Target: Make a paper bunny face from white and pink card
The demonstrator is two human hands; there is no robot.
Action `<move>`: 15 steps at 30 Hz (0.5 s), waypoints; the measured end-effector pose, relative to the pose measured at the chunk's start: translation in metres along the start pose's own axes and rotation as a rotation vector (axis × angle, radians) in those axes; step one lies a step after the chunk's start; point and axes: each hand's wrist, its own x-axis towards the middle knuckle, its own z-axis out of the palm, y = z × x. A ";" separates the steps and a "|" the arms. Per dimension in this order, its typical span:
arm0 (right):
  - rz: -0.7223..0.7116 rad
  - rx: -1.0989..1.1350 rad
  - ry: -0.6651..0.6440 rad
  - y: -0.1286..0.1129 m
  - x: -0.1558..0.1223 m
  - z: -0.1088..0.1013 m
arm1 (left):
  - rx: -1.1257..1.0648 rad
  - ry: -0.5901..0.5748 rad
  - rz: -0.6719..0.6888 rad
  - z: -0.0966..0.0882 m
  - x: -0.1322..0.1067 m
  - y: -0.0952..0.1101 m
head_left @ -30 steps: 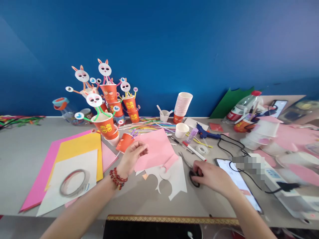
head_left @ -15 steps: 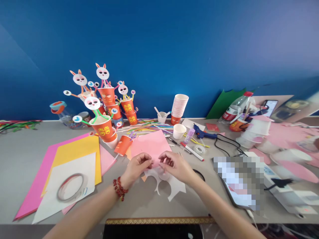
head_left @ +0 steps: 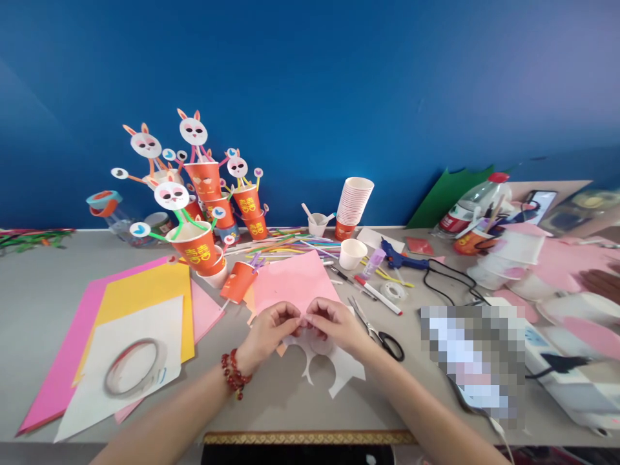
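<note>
My left hand (head_left: 275, 326) and my right hand (head_left: 334, 326) meet fingertip to fingertip above the table, both pinched closed. Whatever is between the fingers is too small and hidden to name. Below them lies a white paper scrap (head_left: 346, 371) with round cut-outs. Just beyond the fingers is a pink sheet of paper (head_left: 295, 278). A pair of scissors (head_left: 375, 332) with black handles rests by my right wrist. A red bead bracelet (head_left: 233, 374) circles my left wrist.
Rabbit figures on orange paper cups (head_left: 194, 248) stand at the back left. Coloured sheets with a tape roll (head_left: 132, 367) lie left. A cup stack (head_left: 355, 203), a blue glue gun (head_left: 404, 258) and a phone (head_left: 472, 361) are right. Another person's hand (head_left: 603, 284) shows at the right edge.
My hands have come together, so the fingertips now touch. More of the scissors shows beside my right hand. Another person's hand has appeared at the right edge. The view has shifted slightly.
</note>
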 end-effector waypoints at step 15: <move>0.042 0.120 0.049 -0.001 -0.001 -0.005 | -0.465 -0.114 -0.338 -0.006 0.000 0.015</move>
